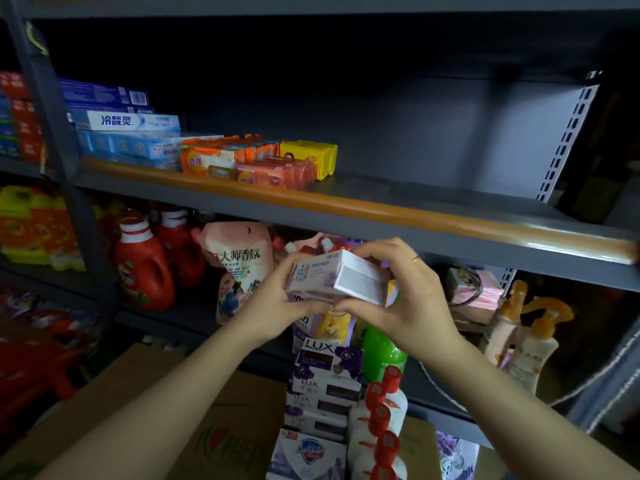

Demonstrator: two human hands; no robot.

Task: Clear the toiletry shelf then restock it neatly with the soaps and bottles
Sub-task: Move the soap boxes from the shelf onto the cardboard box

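A white and lilac soap box (341, 277) is held in front of the shelf's orange-trimmed edge (381, 211). My left hand (273, 306) grips its left end and my right hand (401, 292) grips its right end. On the grey toiletry shelf (415, 192) lie orange soap packs (242, 161) and a yellow soap pack (311, 157) beside toothpaste boxes (131, 133); the shelf's right half is bare. Below my hands stand stacked purple Lux soap boxes (325, 375), a green bottle (381, 355) and white bottles with red caps (384, 420) on a cardboard box (173, 410).
The lower shelf holds red detergent jugs (145, 268), a pink refill pouch (239, 268) and cream pump bottles (526, 337). A perforated upright (568, 136) bounds the shelf on the right. More packs fill the neighbouring rack (20, 119) to the left.
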